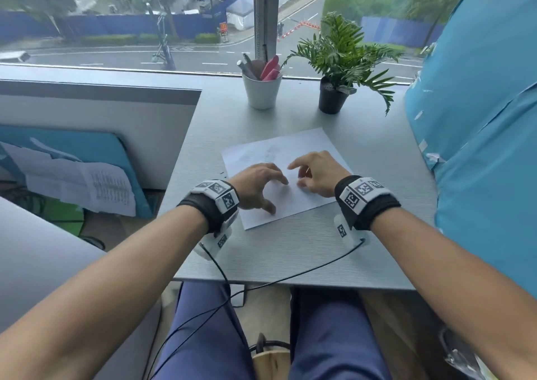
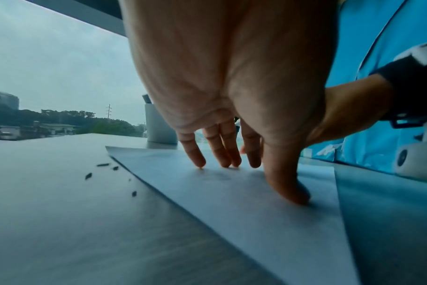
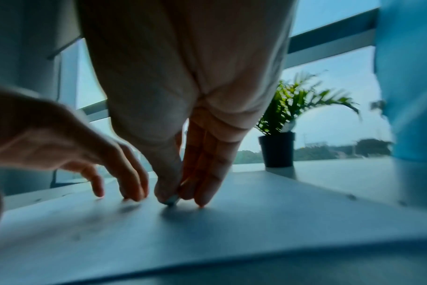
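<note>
A white sheet of paper (image 1: 290, 147) lies flat on the grey table (image 1: 377, 234), and both hands are on it. My left hand (image 1: 276, 195) presses the paper (image 2: 232, 221) down with spread, fairly straight fingertips (image 2: 199, 164) and holds nothing. Just to its right, my right hand (image 1: 299, 176) points its fingers down at the sheet. In the right wrist view its thumb and fingers pinch a small pale object (image 3: 171, 200) against the paper (image 3: 207, 241); it is too blurred to identify. The left hand (image 3: 122, 183) shows at that view's left.
A white cup of pens (image 1: 262, 91) and a potted green plant (image 1: 334, 94) stand at the table's far edge by the window. Blue fabric (image 1: 479, 118) rises along the right side. Dark crumbs (image 2: 88, 175) lie left of the sheet. Thin black cables (image 1: 290, 275) cross the near edge.
</note>
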Demonstrator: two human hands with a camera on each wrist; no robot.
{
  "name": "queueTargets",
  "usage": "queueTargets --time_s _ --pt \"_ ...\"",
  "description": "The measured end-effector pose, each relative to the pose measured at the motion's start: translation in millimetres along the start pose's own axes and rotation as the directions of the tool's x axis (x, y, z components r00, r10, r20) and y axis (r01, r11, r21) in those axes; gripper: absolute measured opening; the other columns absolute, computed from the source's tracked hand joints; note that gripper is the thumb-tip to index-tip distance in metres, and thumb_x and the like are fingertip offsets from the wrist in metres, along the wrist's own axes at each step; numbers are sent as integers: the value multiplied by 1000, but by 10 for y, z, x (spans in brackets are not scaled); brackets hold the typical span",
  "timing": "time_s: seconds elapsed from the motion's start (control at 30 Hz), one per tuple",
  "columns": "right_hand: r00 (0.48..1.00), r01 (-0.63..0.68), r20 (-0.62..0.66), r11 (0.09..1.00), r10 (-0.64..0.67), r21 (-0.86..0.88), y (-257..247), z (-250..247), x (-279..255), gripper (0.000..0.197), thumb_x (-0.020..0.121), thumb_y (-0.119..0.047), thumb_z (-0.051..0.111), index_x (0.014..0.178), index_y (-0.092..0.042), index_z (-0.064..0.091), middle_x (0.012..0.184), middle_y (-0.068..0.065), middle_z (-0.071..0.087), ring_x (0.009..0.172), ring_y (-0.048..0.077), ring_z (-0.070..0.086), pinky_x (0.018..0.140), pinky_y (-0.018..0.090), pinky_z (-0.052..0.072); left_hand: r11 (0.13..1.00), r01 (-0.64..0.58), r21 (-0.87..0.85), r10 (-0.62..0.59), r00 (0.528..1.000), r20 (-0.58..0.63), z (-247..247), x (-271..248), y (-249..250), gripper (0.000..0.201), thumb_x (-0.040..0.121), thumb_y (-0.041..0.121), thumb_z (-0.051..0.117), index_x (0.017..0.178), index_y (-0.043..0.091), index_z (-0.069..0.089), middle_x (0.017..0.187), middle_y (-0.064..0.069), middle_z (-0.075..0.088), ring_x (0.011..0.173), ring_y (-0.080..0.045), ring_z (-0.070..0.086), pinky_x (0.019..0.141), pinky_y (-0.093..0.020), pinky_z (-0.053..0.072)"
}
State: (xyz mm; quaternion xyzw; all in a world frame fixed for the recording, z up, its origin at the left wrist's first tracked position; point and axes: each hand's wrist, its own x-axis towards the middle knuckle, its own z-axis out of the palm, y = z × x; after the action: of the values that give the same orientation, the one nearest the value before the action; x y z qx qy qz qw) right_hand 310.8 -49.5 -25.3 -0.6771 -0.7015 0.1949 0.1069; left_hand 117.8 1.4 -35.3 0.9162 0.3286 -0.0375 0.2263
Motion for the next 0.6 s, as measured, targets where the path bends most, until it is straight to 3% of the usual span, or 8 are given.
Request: queueTargets --time_s 0.1,0.27,0.4,0.53,0.6 --pt "994 -47 -97 994 57 103 82 -6 -18 23 74 -18 80 96 -13 74 85 1 74 82 15 67 87 34 55 995 19 95 -26 997 69 28 56 26 85 70 52 81 144 42 40 147 3 32 132 -22 33 107 -48 35" --pt "989 -43 -127 978 70 205 50 73 -79 24 68 -13 85 86 -14 70 76 -1 73 72 12 70 74 34 60 970 41 240 -100 966 239 -60 130 35 97 73 63 73 150 54 15 164 6 -8 150 -23 -3 117 -59 11" --pt "996 50 54 964 -66 263 -52 156 -239 34 68 -10 85 90 -16 59 73 -3 74 68 7 70 69 21 57 971 40 237 -106 955 275 -49 163 29 99 72 64 74 152 47 18 163 4 -15 150 -21 -12 116 -64 7" --pt "987 -68 -121 949 110 308 103 13 -22 44 66 -14 87 90 -19 50 70 -2 73 64 6 70 64 19 53 972 40 231 -112 945 307 -51 183 12 111 69 63 77 151 53 3 162 5 -19 150 -22 -15 115 -66 4" --pt "994 -46 -76 950 73 310 60 33 -37 45 67 -11 86 91 -20 49 69 -2 73 63 7 70 61 21 54 971 46 236 -119 945 306 -49 182 26 111 70 63 76 152 52 3 162 4 -20 149 -22 -16 115 -66 3"
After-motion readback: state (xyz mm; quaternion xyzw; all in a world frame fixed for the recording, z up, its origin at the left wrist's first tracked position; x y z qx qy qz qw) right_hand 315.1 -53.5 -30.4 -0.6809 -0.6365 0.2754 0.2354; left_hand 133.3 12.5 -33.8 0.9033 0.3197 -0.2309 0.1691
